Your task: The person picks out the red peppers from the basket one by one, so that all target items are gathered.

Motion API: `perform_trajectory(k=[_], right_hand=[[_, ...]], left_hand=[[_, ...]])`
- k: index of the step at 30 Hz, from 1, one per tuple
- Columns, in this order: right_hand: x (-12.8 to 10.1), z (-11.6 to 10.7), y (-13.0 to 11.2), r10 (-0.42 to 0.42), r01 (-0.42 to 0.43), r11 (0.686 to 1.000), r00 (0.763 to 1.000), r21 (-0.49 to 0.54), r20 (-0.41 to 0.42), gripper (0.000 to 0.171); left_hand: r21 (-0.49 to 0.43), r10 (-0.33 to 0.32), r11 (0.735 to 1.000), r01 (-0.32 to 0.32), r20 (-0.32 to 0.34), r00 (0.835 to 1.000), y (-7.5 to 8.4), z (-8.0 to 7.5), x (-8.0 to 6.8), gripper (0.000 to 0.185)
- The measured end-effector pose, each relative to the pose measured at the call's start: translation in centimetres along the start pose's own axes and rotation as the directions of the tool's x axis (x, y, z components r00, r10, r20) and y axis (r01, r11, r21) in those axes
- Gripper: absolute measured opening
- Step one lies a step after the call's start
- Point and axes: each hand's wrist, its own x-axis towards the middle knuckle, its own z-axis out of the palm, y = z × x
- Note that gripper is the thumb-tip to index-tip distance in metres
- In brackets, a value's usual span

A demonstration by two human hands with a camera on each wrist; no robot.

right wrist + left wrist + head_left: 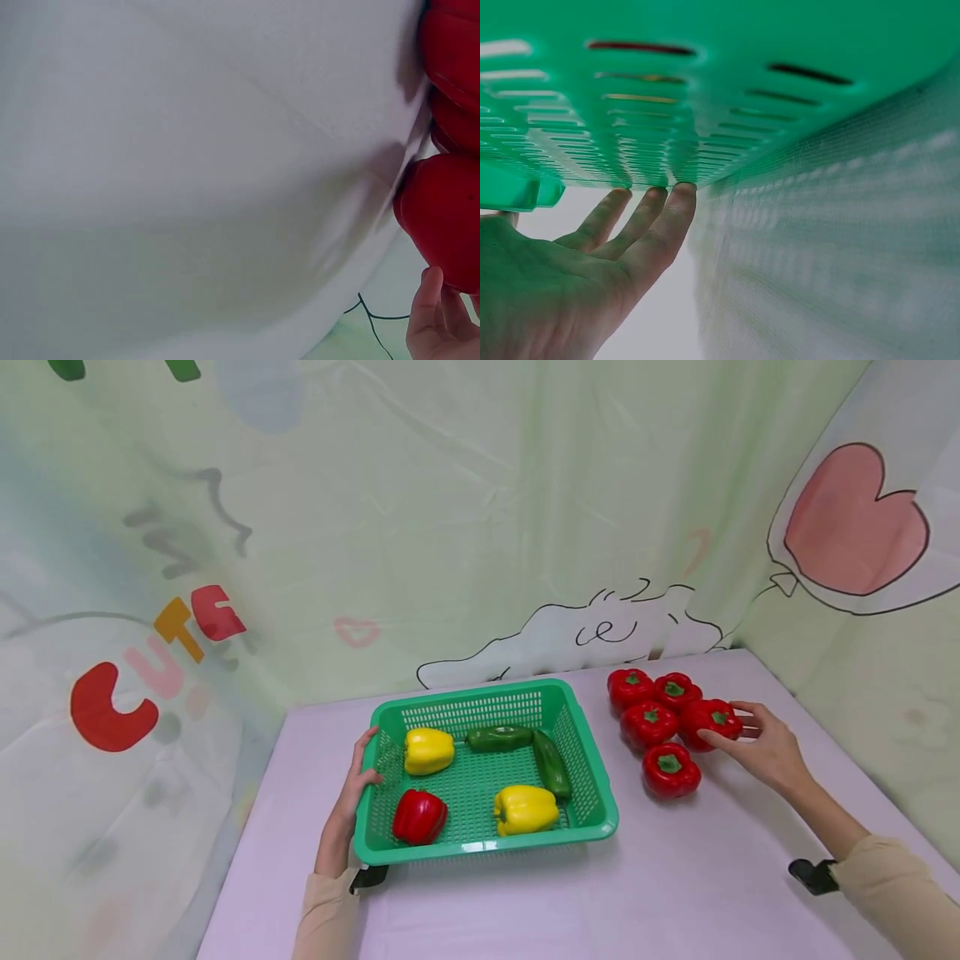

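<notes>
My left hand [352,789] holds the left side of a green plastic basket [480,848], its thumb over the rim. In the left wrist view its fingertips [681,196] touch the slotted basket from outside. Inside lie two yellow bell peppers, one at the back left [429,752] and one in front [527,810], a red bell pepper [420,817] and two long green peppers [551,766]. To the right, my right hand [772,747] grips the rightmost red bell pepper [701,720] between thumb and fingers. In the right wrist view, that pepper [442,217] fills the right edge.
Several other red bell peppers, among them a front one [671,771], cluster against the held one on the pale lilac table [525,910]. A printed curtain [450,527] hangs behind the table and along both sides.
</notes>
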Motion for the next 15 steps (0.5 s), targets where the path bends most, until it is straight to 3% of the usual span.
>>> perform_trajectory(k=[15], right_hand=[[0.2,1.3,0.5,0.077,-0.077,0.997,0.997,0.014,0.005,0.091]], left_hand=[[-0.006,-0.005,1.0,0.005,-0.006,1.0,-0.1,0.1,0.2,0.081]])
